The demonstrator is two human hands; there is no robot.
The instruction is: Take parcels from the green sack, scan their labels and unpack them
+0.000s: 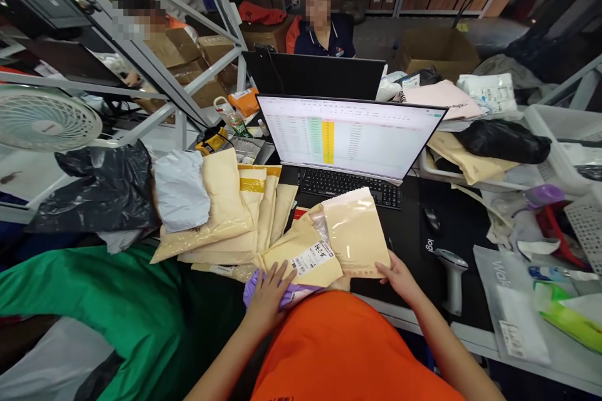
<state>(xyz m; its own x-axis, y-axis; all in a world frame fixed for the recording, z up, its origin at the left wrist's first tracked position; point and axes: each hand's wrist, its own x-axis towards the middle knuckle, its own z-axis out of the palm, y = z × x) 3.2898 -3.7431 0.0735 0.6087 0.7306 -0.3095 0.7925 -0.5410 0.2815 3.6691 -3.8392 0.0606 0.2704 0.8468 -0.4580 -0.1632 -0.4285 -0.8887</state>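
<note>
In the head view, my right hand [397, 272] pinches the lower right corner of a tan padded envelope [355, 229], which lies partly over other mailers. My left hand [270, 291] rests with spread fingers on a second padded envelope [277, 249], beside its white shipping label [313, 258]. A purple plastic mailer [301, 293] pokes out from under that envelope, near my left wrist. Left of these lies a stack of padded envelopes [226, 207], topped by a pale grey plastic mailer [182, 190].
A lit monitor [352, 135] stands behind the keyboard [350, 187]. To the right are a mouse [431, 219], a barcode scanner [452, 279] and a clear plastic bag [510, 307]. A fan [47, 119] and black plastic bag [103, 191] are at left. One person [324, 37] sits opposite.
</note>
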